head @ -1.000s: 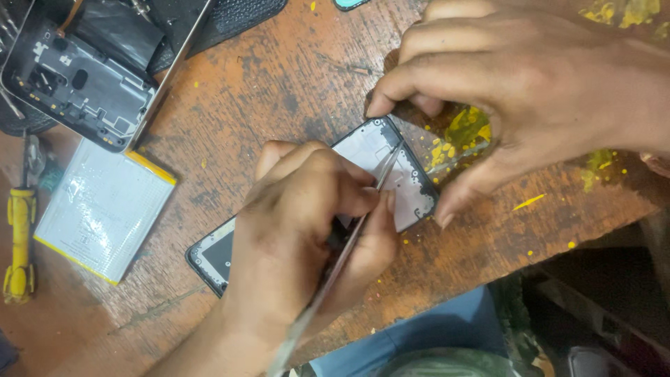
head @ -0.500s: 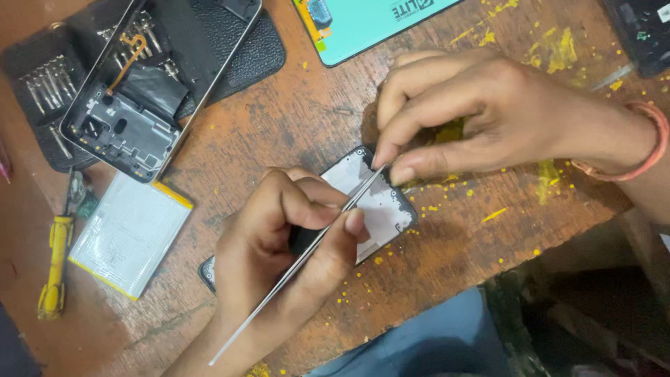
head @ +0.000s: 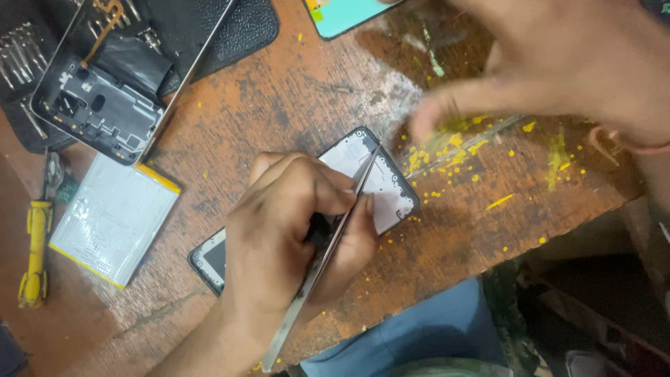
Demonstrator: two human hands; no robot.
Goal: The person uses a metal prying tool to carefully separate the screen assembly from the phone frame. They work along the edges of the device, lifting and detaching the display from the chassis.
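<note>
Lifting away from the opened phone frame [head: 370, 185], the right hand [head: 558, 63] is now hovering blurred above the table [head: 293, 105], where half a second earlier its fingertips were pressing on the frame's upper corner. Its fingers are spread and grasping nothing.

The left hand [head: 293, 237] is gripping a pair of metal tweezers [head: 328, 244], fingers clenched around the shaft, the tips reaching into the frame's pale interior near its top edge. The frame is lying diagonally on the worn wooden table, mostly covered by the left hand, its lower end showing beside the wrist.

With the steadying hand off, the frame is sitting unbraced, and in my judgement a push from the tweezers could skid it across the table or towards the near edge. The sharp tips could also slip and scratch or puncture something delicate inside, and loose yellow flecks [head: 453, 150] scattered round the frame could be getting into the open body.

Counted across the view: two hands; one pair of tweezers; one phone frame being worked on; a second dismantled phone body [head: 105, 105] resting at the upper left on a black case [head: 244, 28]; one flat silver battery [head: 112, 220] with yellow edging; one yellow-handled screwdriver [head: 31, 244]; one teal-backed panel [head: 349, 14] at the top edge. A row of small driver bits [head: 17, 49] is showing at far left, too cramped to count.
</note>
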